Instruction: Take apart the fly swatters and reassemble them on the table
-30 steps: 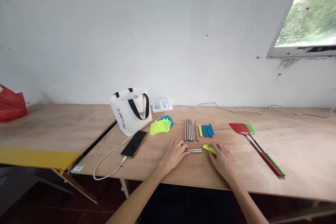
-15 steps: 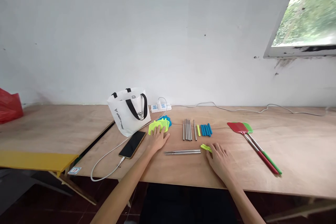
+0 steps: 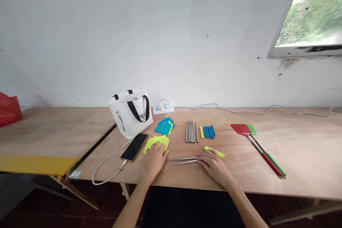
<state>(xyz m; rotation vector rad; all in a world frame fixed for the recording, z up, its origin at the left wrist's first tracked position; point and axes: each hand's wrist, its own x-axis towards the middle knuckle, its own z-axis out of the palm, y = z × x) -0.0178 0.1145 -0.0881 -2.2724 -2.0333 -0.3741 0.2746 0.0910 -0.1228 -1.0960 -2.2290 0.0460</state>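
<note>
Two yellow-green fly swatter heads (image 3: 149,143) lie overlapping at the near left, under the fingers of my left hand (image 3: 155,159), which rests flat and spread on them. Just behind them are several blue fly swatter heads (image 3: 162,127), with a yellow-green one partly showing among them. My right hand (image 3: 213,164) has its fingers and thumb closed over the right ends of two metal rods (image 3: 183,160), which splay slightly on the table. Touching the back of that hand's fingers are two yellow-green handle sleeves (image 3: 215,150).
Several metal rods (image 3: 190,131) stand in a row beside one yellow-green sleeve (image 3: 201,132) and several blue sleeves (image 3: 210,131). Red (image 3: 242,129) and green (image 3: 269,156) fly swatters lie right. A phone (image 3: 134,146), white bag (image 3: 130,114) and power strip (image 3: 163,109) occupy the left.
My left hand has drawn two yellow-green heads toward me, away from the blue ones. My right hand has moved left from the yellow-green sleeves onto the two rods, which now lie splayed.
</note>
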